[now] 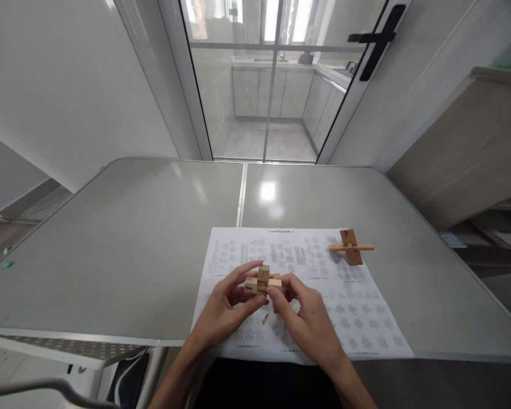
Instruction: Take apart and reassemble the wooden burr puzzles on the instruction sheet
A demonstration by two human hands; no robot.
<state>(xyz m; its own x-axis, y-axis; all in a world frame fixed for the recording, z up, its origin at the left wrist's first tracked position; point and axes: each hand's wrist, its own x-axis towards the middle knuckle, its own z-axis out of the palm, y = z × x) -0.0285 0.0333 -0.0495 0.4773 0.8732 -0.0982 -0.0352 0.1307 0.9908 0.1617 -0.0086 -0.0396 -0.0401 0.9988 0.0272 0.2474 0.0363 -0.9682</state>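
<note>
Between my two hands is a small wooden interlocking puzzle (263,275) of light blocks, one of its ends marked with a "3". My left hand (227,307) grips it from the left, thumb below and index finger along the top. From the right, my right hand (304,312) pinches it with the thumb in front; the other fingers are partly hidden behind the blocks. Beneath both hands lies a large printed instruction sheet (366,301) covered with small diagrams. Another wooden piece (352,254), a flat numbered block crossed by a thin stick, rests on the sheet's upper right edge.
The grey folding table (153,244) has a seam down its middle. Beyond its far edge stands a glass door (255,102) with a black handle (381,40). Shelves (489,227) are at the right, and a metal rack (89,352) sits below the near left edge.
</note>
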